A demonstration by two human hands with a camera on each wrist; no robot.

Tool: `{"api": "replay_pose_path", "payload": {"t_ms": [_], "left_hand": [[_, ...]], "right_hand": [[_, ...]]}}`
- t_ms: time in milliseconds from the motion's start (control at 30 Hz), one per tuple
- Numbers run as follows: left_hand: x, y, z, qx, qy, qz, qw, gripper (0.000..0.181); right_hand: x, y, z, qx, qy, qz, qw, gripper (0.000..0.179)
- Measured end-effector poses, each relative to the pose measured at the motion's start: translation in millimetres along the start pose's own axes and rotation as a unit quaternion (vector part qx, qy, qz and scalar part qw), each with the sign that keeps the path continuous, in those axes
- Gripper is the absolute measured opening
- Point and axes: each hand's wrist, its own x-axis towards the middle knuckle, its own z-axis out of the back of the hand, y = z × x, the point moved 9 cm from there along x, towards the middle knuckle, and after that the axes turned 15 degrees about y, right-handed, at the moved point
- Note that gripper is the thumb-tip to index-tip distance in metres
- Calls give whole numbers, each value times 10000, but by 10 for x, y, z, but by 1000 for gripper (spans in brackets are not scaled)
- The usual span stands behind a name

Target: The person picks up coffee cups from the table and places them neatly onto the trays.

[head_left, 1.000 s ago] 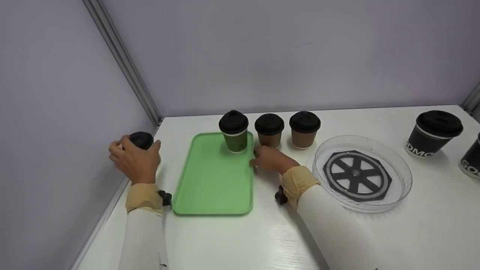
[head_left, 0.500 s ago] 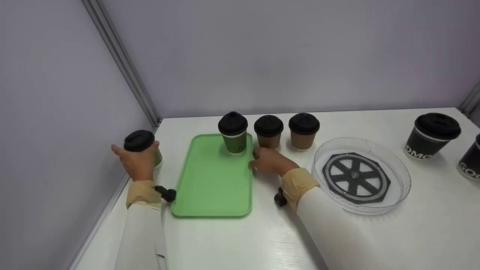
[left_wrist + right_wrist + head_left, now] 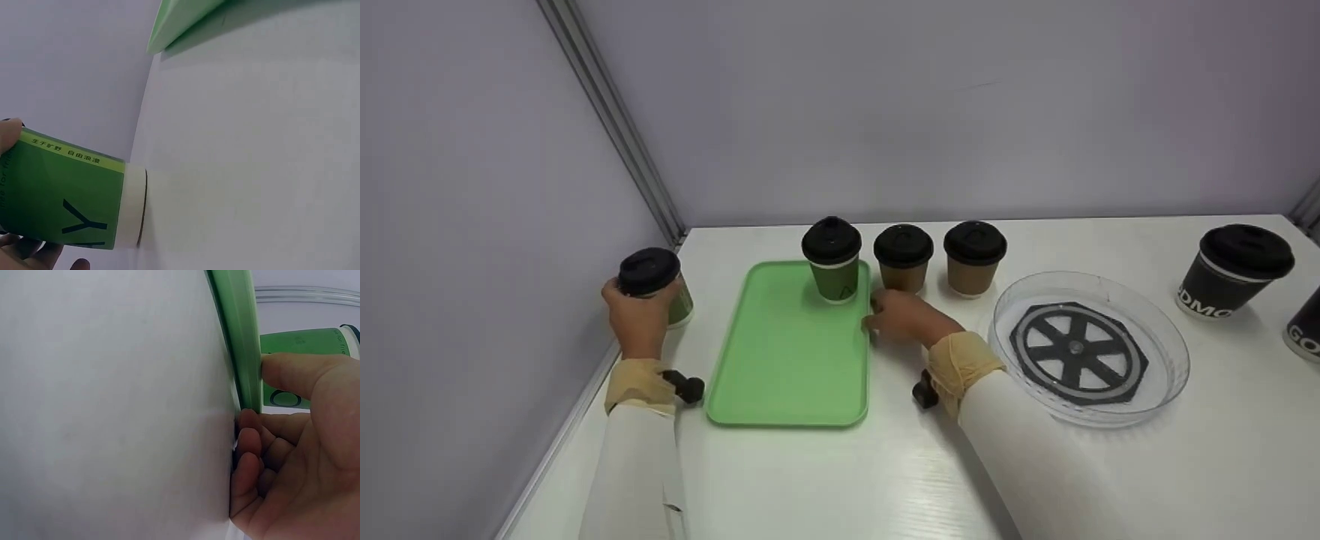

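Note:
At the table's left side, my left hand (image 3: 640,324) holds a green paper coffee cup (image 3: 70,191) with a black lid (image 3: 649,270). The cup stands upright; in the left wrist view the thumb shows on one side and fingers on the other. My right hand (image 3: 907,318) pinches the right rim of a green tray (image 3: 787,360), thumb above and fingers curled under the edge in the right wrist view. A second lidded green cup (image 3: 836,279) stands in the tray's far right corner.
Two brown lidded cups (image 3: 903,279) (image 3: 971,277) stand behind and beside my right hand. A clear round dish (image 3: 1174,360) with a dark spoked pattern lies to the right. Two black lidded cups (image 3: 1215,289) (image 3: 1306,326) are at the far right. Walls border the back and left.
My left hand has come down from around the lid, spread its fingers, and now closes round the green cup's body. The right hand stays at the tray's rim.

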Motion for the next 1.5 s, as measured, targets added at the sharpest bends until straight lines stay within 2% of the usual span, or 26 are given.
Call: {"api": "replay_pose_path", "payload": {"t_ms": [167,300,400,500,567,633,733,767,800,833,867,1000,1067,1133,1267,1367,1500], "left_hand": [[22,-3,-9,-95,191,-192,9996,100],[38,-40,-36,-667,443,-434,9958,94],[36,-85,-74,-1292,672,-683,9870,88],[23,-99,-113,-1996,874,-815,9726,82],[12,-99,-145,-2714,991,-900,9531,72],[6,-113,-169,-3631,1065,-1113,9189,58],[1,-131,-207,-4781,1155,-1347,8602,43],[0,-139,-221,-5015,1172,-1402,8456,40],[3,-142,-239,-5116,1200,-1395,8393,39],[2,-141,-262,-5120,1235,-1339,8394,39],[2,-141,-283,-5063,1262,-1284,8433,40],[3,-152,-342,-4450,1369,-1122,8779,46],[3,-178,-361,-4221,1479,-1142,8871,45],[1,-218,-382,-4108,1634,-1215,8887,47],[-8,-329,-420,-3904,1939,-1524,8870,55],[-14,-390,-452,-3655,2071,-1639,8926,58],[-23,-449,-517,-3326,2262,-1591,9016,59]], "right_hand": [[6,9,-5,-3,25,-18,10000,37],[2,11,-8,12,24,-12,10000,36],[-1,4,-7,-37,-14,-36,10000,33],[0,9,-7,-70,-57,-6,10000,31],[2,7,-5,-80,-64,-1,9999,31],[4,1,-8,-65,-45,-4,10000,31],[6,-9,-14,-35,-6,-20,10000,31],[8,-14,-13,-31,-14,-27,10000,31],[10,-17,-12,-25,-17,-23,10000,31],[13,-18,-9,-42,-28,-7,10000,30],[12,-16,-6,-70,-44,10,10000,30],[9,-1,7,-120,-84,74,9999,28],[3,6,10,-121,-92,76,9999,28],[3,4,12,-112,-91,59,9999,28],[8,4,20,-132,-103,39,9999,28],[16,6,15,-171,-92,66,9998,31],[26,5,4,-142,-60,85,9998,38]]}}
